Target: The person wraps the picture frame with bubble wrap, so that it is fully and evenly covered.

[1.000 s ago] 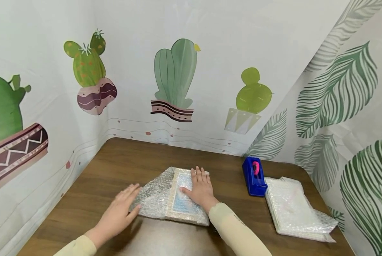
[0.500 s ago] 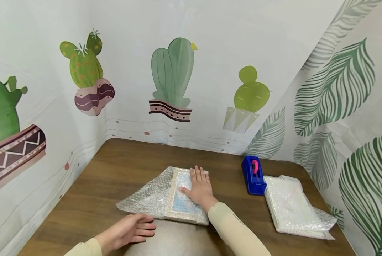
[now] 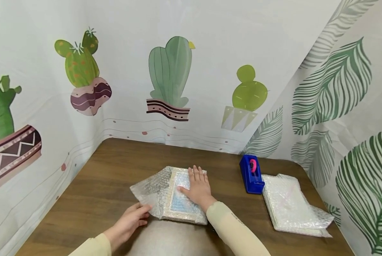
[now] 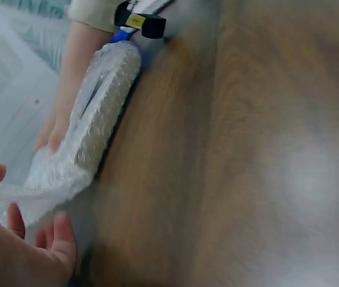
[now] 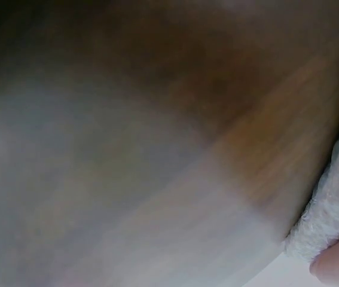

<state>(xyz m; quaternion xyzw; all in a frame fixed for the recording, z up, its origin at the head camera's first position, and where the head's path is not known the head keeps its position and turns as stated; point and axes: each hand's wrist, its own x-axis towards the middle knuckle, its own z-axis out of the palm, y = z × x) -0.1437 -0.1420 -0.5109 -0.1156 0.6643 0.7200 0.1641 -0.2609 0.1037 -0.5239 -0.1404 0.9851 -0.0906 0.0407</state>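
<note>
A picture frame [image 3: 180,216] with a pale border and a bluish picture lies in bubble wrap at the middle of the table. My right hand [image 3: 199,187] rests flat on its right half, fingers straight and thumb spread, covering part of the picture. To the left of the frame extends a loose flap of bubble wrap [image 3: 152,188]. My left hand [image 3: 131,222] pinches the near edge of that flap between thumb and fingers. The left wrist view shows the wrapped side of the frame [image 4: 100,125], with the left fingers [image 4: 64,236] around the wrap's edge.
A blue tape dispenser [image 3: 252,176] with a pink core stands right of the frame. Beside it, toward the right table edge, lies another bubble-wrapped flat package [image 3: 285,204]. A curtain [image 3: 210,78] printed with cacti and leaves hangs behind the brown wooden table [image 3: 91,185].
My left hand left the flap's left side, swung down to its near edge with fingers extended, then took hold. The flap's left tip has drawn in and up. My right hand stays on the frame.
</note>
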